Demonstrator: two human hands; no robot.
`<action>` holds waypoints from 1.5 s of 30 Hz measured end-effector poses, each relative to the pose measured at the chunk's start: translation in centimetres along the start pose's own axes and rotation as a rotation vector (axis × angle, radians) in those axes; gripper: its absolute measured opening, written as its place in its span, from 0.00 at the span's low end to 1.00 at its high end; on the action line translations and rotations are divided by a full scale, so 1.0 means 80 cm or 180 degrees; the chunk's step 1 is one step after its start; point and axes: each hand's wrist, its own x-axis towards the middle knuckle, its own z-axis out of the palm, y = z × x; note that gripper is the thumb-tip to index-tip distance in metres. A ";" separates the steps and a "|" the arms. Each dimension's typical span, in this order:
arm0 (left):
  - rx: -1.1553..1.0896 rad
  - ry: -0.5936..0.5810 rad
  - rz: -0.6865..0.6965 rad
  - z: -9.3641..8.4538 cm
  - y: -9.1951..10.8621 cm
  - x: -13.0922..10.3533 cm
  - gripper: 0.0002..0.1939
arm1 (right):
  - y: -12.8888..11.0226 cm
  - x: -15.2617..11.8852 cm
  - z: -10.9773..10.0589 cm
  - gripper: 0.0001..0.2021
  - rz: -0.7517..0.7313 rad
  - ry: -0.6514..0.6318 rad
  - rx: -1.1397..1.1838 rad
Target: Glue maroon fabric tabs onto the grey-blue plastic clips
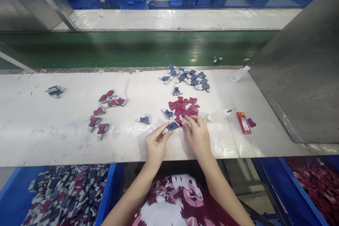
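Looked like matt plastic on the grey-blue pieces [194, 82], dull metal on the panel [299, 74], translucent plastic on the bottles [239, 74]; shone glossily on the green strip [148, 47] and the smooth, scuffed worktop [63, 137].

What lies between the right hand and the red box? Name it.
In the head view, a translucent, thin-tipped bottle lies between the right hand and the red box.

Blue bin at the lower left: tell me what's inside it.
The blue bin holds a heap of small dark-and-pale parts, some showing maroon. The heap covers its lower layers and the bin's floor, so those cannot be seen.
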 end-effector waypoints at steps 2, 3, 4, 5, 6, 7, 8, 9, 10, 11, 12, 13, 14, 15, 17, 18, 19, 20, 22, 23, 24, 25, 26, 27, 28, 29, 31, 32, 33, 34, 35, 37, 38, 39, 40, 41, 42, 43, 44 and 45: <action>-0.0031 0.0029 -0.0058 -0.001 0.000 -0.001 0.21 | -0.004 -0.002 -0.001 0.12 -0.0191 -0.0021 0.0109; -0.0049 0.0055 -0.0085 -0.002 0.000 -0.001 0.22 | -0.006 -0.003 -0.003 0.12 -0.0329 -0.0093 0.0160; -0.0063 0.0089 -0.0102 -0.003 -0.001 -0.001 0.22 | -0.007 -0.005 -0.006 0.12 -0.0462 -0.0185 0.0192; -0.0072 0.0122 -0.0113 -0.004 -0.001 -0.001 0.23 | -0.007 -0.008 -0.010 0.12 -0.0577 -0.0289 0.0205; -0.0076 0.0152 -0.0118 -0.005 -0.002 0.000 0.23 | -0.006 -0.012 -0.014 0.14 -0.0671 -0.0392 0.0209; -0.0078 0.0174 -0.0122 -0.006 -0.002 0.000 0.24 | -0.005 -0.016 -0.020 0.16 -0.0736 -0.0486 0.0207; -0.0078 0.0187 -0.0126 -0.006 -0.001 0.001 0.24 | -0.003 -0.020 -0.026 0.18 -0.0775 -0.0561 0.0201; -0.0078 0.0196 -0.0130 -0.006 -0.001 0.001 0.24 | 0.000 -0.025 -0.032 0.21 -0.0799 -0.0618 0.0194; -0.0078 0.0196 -0.0131 -0.006 0.000 0.002 0.23 | 0.002 -0.030 -0.037 0.22 -0.0824 -0.0656 0.0185; -0.0078 0.0194 -0.0128 -0.005 0.001 0.002 0.23 | 0.004 -0.034 -0.043 0.22 -0.0859 -0.0672 0.0176; -0.0078 0.0189 -0.0124 -0.005 0.002 0.002 0.23 | 0.007 -0.038 -0.047 0.22 -0.0906 -0.0680 0.0162; -0.0079 0.0182 -0.0117 -0.004 0.003 0.002 0.22 | 0.008 -0.042 -0.051 0.22 -0.0981 -0.0706 0.0153; -0.0079 0.0173 -0.0112 -0.004 0.003 0.002 0.22 | 0.010 -0.045 -0.054 0.24 -0.1082 -0.0768 0.0163; -0.0077 0.0162 -0.0110 -0.003 0.003 0.002 0.22 | 0.012 -0.048 -0.057 0.26 -0.1198 -0.0874 0.0191; -0.0074 0.0143 -0.0119 -0.004 0.001 0.002 0.22 | 0.018 -0.055 -0.063 0.30 -0.1414 -0.1130 0.0278; -0.0078 0.0134 -0.0124 -0.005 0.000 0.002 0.23 | 0.022 -0.060 -0.066 0.29 -0.1490 -0.1200 0.0326; -0.0084 0.0122 -0.0128 -0.005 -0.001 0.002 0.23 | 0.026 -0.066 -0.069 0.27 -0.1537 -0.1194 0.0373; -0.0083 0.0109 -0.0133 -0.006 -0.002 0.002 0.23 | 0.030 -0.072 -0.072 0.24 -0.1558 -0.1127 0.0413; -0.0056 0.0076 -0.0132 -0.006 -0.002 0.001 0.22 | 0.037 -0.086 -0.077 0.21 -0.1549 -0.0891 0.0501; -0.0035 0.0056 -0.0122 -0.006 -0.002 0.001 0.22 | 0.038 -0.091 -0.078 0.20 -0.1516 -0.0767 0.0572; -0.0009 0.0026 -0.0107 -0.005 -0.002 0.001 0.21 | 0.038 -0.095 -0.077 0.20 -0.1454 -0.0657 0.0676; 0.0020 -0.0015 -0.0090 -0.004 -0.001 0.000 0.20 | 0.035 -0.097 -0.076 0.19 -0.1326 -0.0544 0.0813; 0.0052 -0.0065 -0.0072 -0.003 0.000 -0.001 0.20 | 0.030 -0.096 -0.073 0.17 -0.1108 -0.0393 0.0979; 0.0089 -0.0118 -0.0060 -0.002 0.000 -0.001 0.20 | 0.023 -0.093 -0.068 0.15 -0.0785 -0.0218 0.1163; 0.0130 -0.0170 -0.0048 -0.002 0.000 -0.002 0.19 | 0.015 -0.087 -0.063 0.12 -0.0380 -0.0040 0.1358; 0.0169 -0.0219 -0.0041 -0.002 0.001 -0.003 0.20 | 0.006 -0.079 -0.057 0.09 0.0087 0.0128 0.1545; 0.0207 -0.0285 -0.0035 -0.002 0.001 -0.004 0.20 | -0.013 -0.061 -0.043 0.04 0.0940 0.0172 0.1956; 0.0200 -0.0304 -0.0034 -0.002 0.001 -0.004 0.20 | -0.022 -0.052 -0.036 0.04 0.1227 0.0093 0.2190; 0.0181 -0.0319 -0.0038 -0.002 0.001 -0.004 0.20 | -0.030 -0.044 -0.029 0.06 0.1458 0.0045 0.2375; 0.0159 -0.0328 -0.0040 -0.003 0.001 -0.004 0.19 | -0.036 -0.037 -0.023 0.08 0.1639 0.0018 0.2517; 0.0141 -0.0331 -0.0042 -0.003 0.001 -0.003 0.19 | -0.041 -0.032 -0.018 0.09 0.1767 -0.0012 0.2628; 0.0130 -0.0341 -0.0035 -0.003 0.001 -0.003 0.19 | -0.047 -0.026 -0.011 0.12 0.1915 -0.0050 0.2750; 0.0132 -0.0346 -0.0034 -0.004 0.001 -0.003 0.19 | -0.048 -0.025 -0.010 0.12 0.1954 -0.0075 0.2784; 0.0136 -0.0355 -0.0036 -0.004 0.002 -0.003 0.19 | -0.049 -0.025 -0.009 0.13 0.1988 -0.0088 0.2795; 0.0142 -0.0363 -0.0035 -0.004 0.002 -0.003 0.19 | -0.049 -0.025 -0.009 0.13 0.2027 -0.0085 0.2779; 0.0155 -0.0372 -0.0032 -0.004 0.002 -0.003 0.18 | -0.048 -0.025 -0.010 0.14 0.2069 -0.0075 0.2751; 0.0174 -0.0378 -0.0024 -0.005 0.002 -0.004 0.18 | -0.048 -0.024 -0.011 0.14 0.2109 -0.0063 0.2717; 0.0198 -0.0380 -0.0011 -0.005 0.002 -0.004 0.18 | -0.047 -0.024 -0.013 0.14 0.2135 -0.0058 0.2683; 0.0224 -0.0383 0.0003 -0.005 0.003 -0.004 0.18 | -0.047 -0.023 -0.014 0.14 0.2141 -0.0060 0.2656; 0.0249 -0.0386 0.0016 -0.005 0.003 -0.004 0.18 | -0.046 -0.022 -0.015 0.14 0.2129 -0.0071 0.2637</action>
